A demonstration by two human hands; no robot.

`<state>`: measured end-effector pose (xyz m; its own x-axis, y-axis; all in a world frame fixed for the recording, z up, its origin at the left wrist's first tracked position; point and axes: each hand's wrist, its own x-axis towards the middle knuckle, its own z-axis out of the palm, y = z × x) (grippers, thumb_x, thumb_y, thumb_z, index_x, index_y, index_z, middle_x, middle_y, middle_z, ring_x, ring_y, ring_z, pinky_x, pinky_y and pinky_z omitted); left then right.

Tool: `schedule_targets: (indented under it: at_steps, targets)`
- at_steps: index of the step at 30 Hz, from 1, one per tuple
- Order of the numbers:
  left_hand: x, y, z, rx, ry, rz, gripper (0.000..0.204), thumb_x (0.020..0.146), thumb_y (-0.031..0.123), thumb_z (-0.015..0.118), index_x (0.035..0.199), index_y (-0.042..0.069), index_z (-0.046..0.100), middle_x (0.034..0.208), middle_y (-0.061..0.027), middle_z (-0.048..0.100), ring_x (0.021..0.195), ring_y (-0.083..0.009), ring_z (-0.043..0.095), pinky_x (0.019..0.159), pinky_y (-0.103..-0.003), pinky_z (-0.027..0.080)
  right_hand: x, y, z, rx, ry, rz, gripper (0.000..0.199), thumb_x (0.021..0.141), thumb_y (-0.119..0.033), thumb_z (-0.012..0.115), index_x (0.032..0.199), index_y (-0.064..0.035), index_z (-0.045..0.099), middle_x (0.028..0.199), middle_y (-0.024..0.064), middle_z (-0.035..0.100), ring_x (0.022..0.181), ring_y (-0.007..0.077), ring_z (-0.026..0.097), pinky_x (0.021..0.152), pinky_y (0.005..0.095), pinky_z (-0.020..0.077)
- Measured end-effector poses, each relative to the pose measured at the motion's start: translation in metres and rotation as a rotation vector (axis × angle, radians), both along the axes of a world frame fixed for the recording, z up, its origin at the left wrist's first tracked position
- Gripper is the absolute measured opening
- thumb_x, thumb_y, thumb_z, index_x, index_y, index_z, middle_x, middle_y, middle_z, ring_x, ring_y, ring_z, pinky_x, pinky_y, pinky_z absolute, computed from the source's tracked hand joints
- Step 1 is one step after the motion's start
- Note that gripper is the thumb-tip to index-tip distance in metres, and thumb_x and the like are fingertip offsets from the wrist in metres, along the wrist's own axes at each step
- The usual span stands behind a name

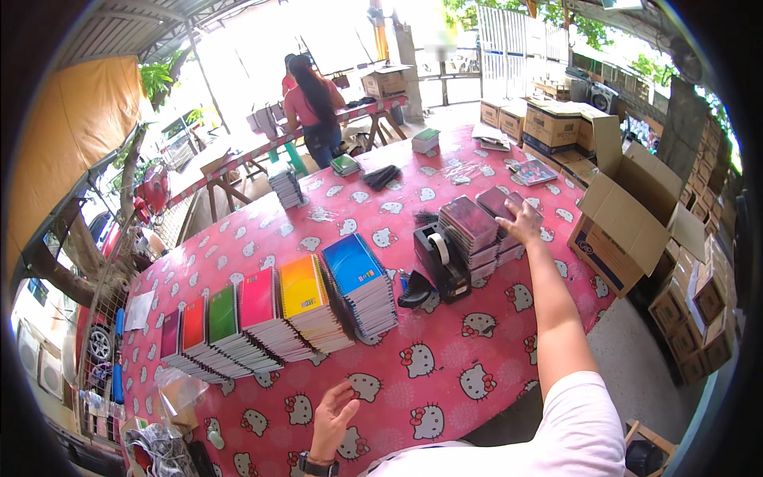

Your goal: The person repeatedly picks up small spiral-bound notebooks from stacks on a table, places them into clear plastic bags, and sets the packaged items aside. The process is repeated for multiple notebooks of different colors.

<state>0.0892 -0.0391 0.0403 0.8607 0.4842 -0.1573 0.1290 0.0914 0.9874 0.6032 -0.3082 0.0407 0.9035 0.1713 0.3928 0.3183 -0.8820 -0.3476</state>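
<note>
My right hand (520, 221) reaches out over a stack of small notebooks with dark red covers (494, 203); its fingers are apart and touch the top. Just left of it stands another dark red notebook stack (467, 221). A black tape dispenser (442, 266) with a roll of tape is beside these stacks. My left hand (334, 417) hovers low near the table's front edge, loosely open with nothing in it. In front of it runs a row of tall spiral notebook stacks, with blue (356, 266), yellow (304, 288), pink (257, 298), green (224, 314), red and purple covers.
A pink patterned cloth covers the table (445, 374). An open cardboard box (616, 234) stands at its right edge, with more cartons (687, 310) beyond. Farther back are small notebook stacks (284, 184) and dark spiral bindings (381, 176). Another person (314, 111) stands at a far table.
</note>
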Motion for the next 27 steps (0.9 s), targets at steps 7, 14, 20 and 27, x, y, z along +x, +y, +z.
schedule_targets:
  at_steps: [7,14,20,27]
  targets:
    - [-0.043,0.014,-0.024,-0.004,-0.047,0.322,0.036,0.085,0.012,0.059,0.118,0.000,0.053,0.105,-0.0051,0.057,0.090,-0.0117,0.054,0.081,-0.026,0.044,-0.042,0.050,0.020,-0.068,0.282,-0.056,0.089,0.072,-0.083,0.031,0.142,-0.0274,0.029,0.150,0.0169,0.013,0.138,0.0388,0.002,0.110,0.0503,0.0096]
    - [-0.069,0.006,-0.029,-0.005,-0.046,0.351,0.037,0.083,0.011,0.064,0.115,-0.002,0.053,0.111,-0.0094,0.059,0.102,-0.0176,0.055,0.087,-0.030,0.044,-0.069,0.120,0.015,-0.370,0.136,-0.129,0.062,0.090,-0.054,0.027,0.137,-0.0158,0.038,0.143,0.0211,0.029,0.134,0.0396,0.020,0.109,0.0539,0.0093]
    - [-0.086,0.018,-0.071,0.215,-0.121,0.405,0.036,0.081,0.021,0.067,0.111,0.005,0.059,0.110,-0.0101,0.061,0.098,-0.0160,0.058,0.084,-0.030,0.046,-0.027,0.049,-0.010,-0.222,-0.560,-0.186,0.048,0.092,-0.040,0.040,0.123,-0.0043,0.048,0.117,0.0197,0.050,0.106,0.0351,0.047,0.088,0.0465,0.0341]
    - [-0.184,0.023,-0.099,0.164,0.041,0.700,0.031,0.082,0.019,0.066,0.108,0.004,0.061,0.098,-0.0093,0.065,0.088,-0.0174,0.062,0.081,-0.029,0.047,-0.444,0.291,-0.021,0.207,0.571,1.277,0.015,0.081,-0.009,0.064,0.095,-0.0031,0.067,0.088,0.0079,0.068,0.076,0.0112,0.061,0.067,0.0258,0.0481]
